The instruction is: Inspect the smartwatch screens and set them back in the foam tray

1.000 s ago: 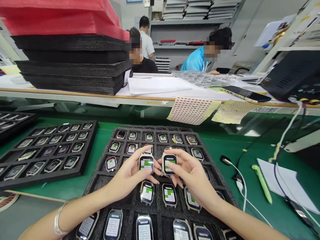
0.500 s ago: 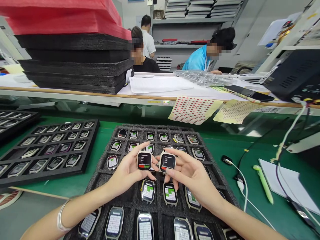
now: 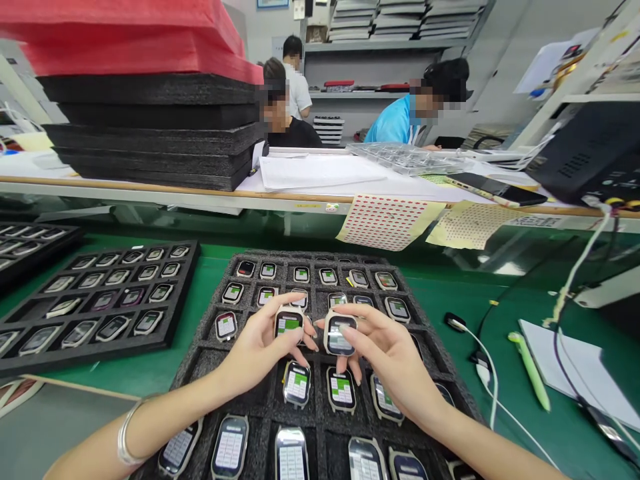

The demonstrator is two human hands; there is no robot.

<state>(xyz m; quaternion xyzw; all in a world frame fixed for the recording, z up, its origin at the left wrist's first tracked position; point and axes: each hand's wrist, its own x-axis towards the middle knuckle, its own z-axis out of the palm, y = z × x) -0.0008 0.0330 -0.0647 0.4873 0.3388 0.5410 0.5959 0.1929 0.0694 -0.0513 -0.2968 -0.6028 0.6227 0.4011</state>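
- The left hand [image 3: 264,343] pinches a square smartwatch [image 3: 289,324] by its edges between thumb and fingertips, above the middle of the foam tray. The watch's long axis runs roughly away from the person, and its screen faces up, showing a green-and-white grid.
- The right hand [image 3: 386,353] holds a second smartwatch [image 3: 340,335] the same way, just beside the first and slightly nearer the person. Glare covers its screen, and the fingers partly hide the hold, so its firmness is hard to judge.
- Below both hands lies the black foam tray [image 3: 199,360], with lit watches [image 3: 297,385] in rows of square pockets.
- Off its left edge, a second black tray [image 3: 173,313] holds more watches on the green bench mat [image 3: 440,293].
- Near the mat's right edge lie a light green pen [image 3: 530,380] and a white cable [image 3: 487,377].
- Past the mat's far edge stands a stack of black foam trays [image 3: 150,127].
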